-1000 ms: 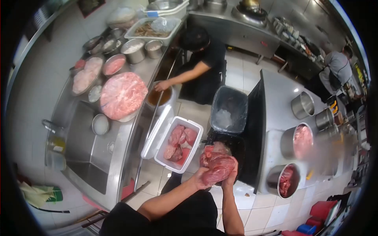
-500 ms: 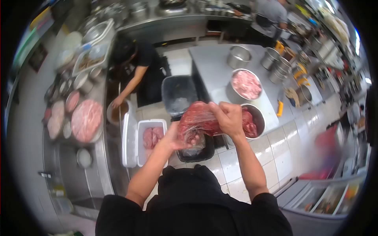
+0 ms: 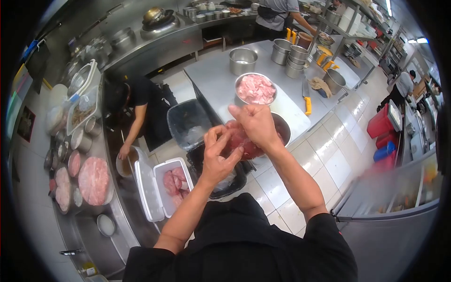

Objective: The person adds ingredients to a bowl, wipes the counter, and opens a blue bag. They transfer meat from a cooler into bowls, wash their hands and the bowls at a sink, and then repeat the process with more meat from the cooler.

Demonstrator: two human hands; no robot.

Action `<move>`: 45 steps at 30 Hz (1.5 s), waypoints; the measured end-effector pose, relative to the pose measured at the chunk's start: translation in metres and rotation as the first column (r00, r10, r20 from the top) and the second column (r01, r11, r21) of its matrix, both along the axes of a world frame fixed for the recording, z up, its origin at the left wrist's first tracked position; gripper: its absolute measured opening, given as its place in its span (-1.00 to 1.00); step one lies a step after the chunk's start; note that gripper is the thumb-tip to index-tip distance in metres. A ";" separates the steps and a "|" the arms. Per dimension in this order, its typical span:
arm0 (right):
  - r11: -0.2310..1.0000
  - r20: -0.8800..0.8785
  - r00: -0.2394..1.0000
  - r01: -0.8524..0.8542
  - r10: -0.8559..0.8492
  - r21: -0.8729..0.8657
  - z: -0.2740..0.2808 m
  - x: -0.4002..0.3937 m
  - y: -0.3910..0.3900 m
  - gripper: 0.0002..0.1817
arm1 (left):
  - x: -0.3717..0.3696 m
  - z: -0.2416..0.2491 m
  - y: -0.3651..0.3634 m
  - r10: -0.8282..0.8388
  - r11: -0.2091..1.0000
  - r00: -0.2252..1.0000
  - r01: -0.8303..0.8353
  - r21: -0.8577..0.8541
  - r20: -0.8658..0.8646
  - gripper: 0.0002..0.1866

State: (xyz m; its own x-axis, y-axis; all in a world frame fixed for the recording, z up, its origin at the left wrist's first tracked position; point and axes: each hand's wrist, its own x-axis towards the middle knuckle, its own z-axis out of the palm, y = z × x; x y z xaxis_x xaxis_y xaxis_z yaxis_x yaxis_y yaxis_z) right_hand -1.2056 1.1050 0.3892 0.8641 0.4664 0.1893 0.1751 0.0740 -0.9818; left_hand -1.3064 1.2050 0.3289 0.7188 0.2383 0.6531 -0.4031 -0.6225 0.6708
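Your arms both raised, elbows bent, forearms converging ahead of chest. Left hand (image 3: 220, 157) fingers curled, pinching. Right hand (image 3: 253, 123) higher, fingers clenched, knuckles up. Hands nearly touching.

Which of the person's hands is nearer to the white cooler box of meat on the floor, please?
The left. The left hand is just right of and above the white cooler box, gripping the wrapped meat. The right hand holds the meat farther right, towards the steel table.

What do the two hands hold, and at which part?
Both hold a piece of red meat: left hand at its near side, right hand on top.
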 end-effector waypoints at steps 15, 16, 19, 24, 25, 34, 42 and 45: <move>0.973 0.103 0.982 0.171 -0.157 -0.156 -0.030 0.004 -0.018 -0.46 | -0.016 -0.019 -0.026 -0.227 0.945 0.954 0.167 -0.282 -0.197 -0.77; 0.973 0.101 0.982 0.172 -0.158 -0.155 -0.031 0.002 -0.017 -0.46 | -0.020 -0.015 -0.026 -0.207 0.958 0.952 0.151 -0.242 -0.226 -0.78; 0.971 0.077 0.982 0.181 -0.171 -0.155 -0.027 -0.006 -0.014 -0.44 | -0.026 -0.020 -0.023 -0.111 0.988 0.963 0.080 -0.132 -0.245 -0.79; 0.989 0.109 0.987 0.123 -0.114 -0.079 -0.001 -0.020 -0.007 -0.44 | -0.023 -0.005 -0.019 -0.009 0.984 0.987 -0.020 -0.175 -0.162 -0.67; 0.990 0.113 0.988 0.119 -0.110 -0.075 0.004 -0.023 -0.003 -0.44 | -0.021 -0.004 -0.019 -0.022 0.983 0.987 -0.008 -0.185 -0.160 -0.62; 0.983 0.228 0.957 0.184 -0.181 0.008 0.014 -0.018 0.004 -0.45 | -0.019 0.000 -0.025 -0.121 0.964 0.981 0.080 -0.253 -0.151 -0.70; 0.970 0.239 0.954 0.214 -0.181 -0.119 0.003 -0.010 -0.010 -0.41 | -0.013 -0.014 0.015 -0.507 0.840 0.855 0.462 -0.285 -0.108 -0.65; 0.965 0.166 0.986 0.053 -0.011 -0.255 0.010 -0.010 -0.027 -0.43 | -0.012 -0.006 0.021 -0.493 0.811 0.864 0.414 -0.412 -0.101 -0.74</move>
State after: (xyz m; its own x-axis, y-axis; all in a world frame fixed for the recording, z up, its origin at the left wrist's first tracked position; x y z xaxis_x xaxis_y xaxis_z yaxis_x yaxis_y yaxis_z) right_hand -1.2158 1.0780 0.3992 0.8471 0.4905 0.2045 0.3311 -0.1861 -0.9251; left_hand -1.3187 1.2258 0.3234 0.9062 0.0445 0.4204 -0.4150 -0.0956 0.9048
